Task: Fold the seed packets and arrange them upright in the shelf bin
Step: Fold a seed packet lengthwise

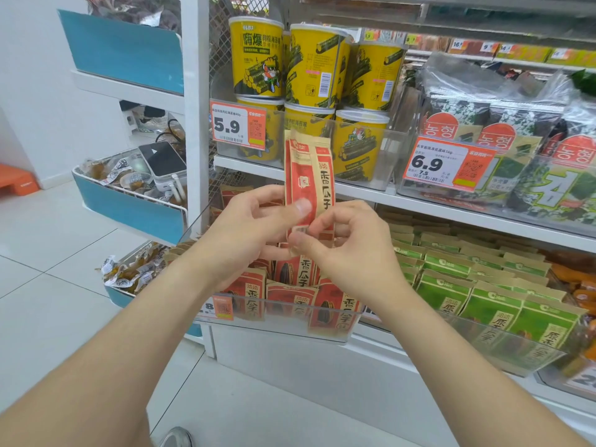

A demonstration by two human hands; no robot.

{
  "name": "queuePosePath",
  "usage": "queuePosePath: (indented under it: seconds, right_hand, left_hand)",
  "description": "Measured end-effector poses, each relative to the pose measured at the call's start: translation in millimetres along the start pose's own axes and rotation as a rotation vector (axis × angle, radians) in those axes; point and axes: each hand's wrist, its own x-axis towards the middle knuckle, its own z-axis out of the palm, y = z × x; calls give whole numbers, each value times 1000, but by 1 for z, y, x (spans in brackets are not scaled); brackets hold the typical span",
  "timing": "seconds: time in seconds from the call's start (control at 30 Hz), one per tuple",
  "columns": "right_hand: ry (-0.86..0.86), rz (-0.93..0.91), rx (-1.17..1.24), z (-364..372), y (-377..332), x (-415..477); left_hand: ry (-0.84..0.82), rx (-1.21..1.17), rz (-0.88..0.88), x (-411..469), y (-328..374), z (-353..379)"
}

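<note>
A red and tan seed packet (308,171) stands upright in the air in front of the shelf, folded lengthwise into a narrow strip. My left hand (248,227) grips its lower left side, thumb pressed on the red face. My right hand (348,243) pinches the packet's bottom edge from the right. Below my hands, a clear shelf bin (290,324) holds several more red seed packets (290,298), standing upright or leaning.
Green seed packets (477,285) fill the neighbouring bin on the right. Yellow tubs (309,69) and seaweed bags (516,150) sit on the shelf above. Blue side baskets with wrapped snacks (129,272) hang at the left; white tiled floor lies below.
</note>
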Motion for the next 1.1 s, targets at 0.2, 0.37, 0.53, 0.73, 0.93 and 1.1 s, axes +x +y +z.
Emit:
queuePosePath:
  seconds: [0.2,0.37,0.53,0.73,0.93,1.1]
  right_hand:
    - [31,116,218,-13,-9,3]
    - [-231,402,636,-19,-8,9]
    - [-118,357,667,-20,-9,8]
    - [-123,356,684,-18,-4,8]
    - [-150,344,676,-19,-3,9]
    - [-219,227,491,-24,-5,8]
  left_hand:
    - [91,-33,-26,1,-3,-2]
    - [128,-128,-62,3,-2,0]
    - [148,-212,-117,4,-1,2]
    - [153,-273,-175,4,-1,2]
    - [139,-295,-155,3,1,1]
    - [155,-273,-74,4,-2,1]
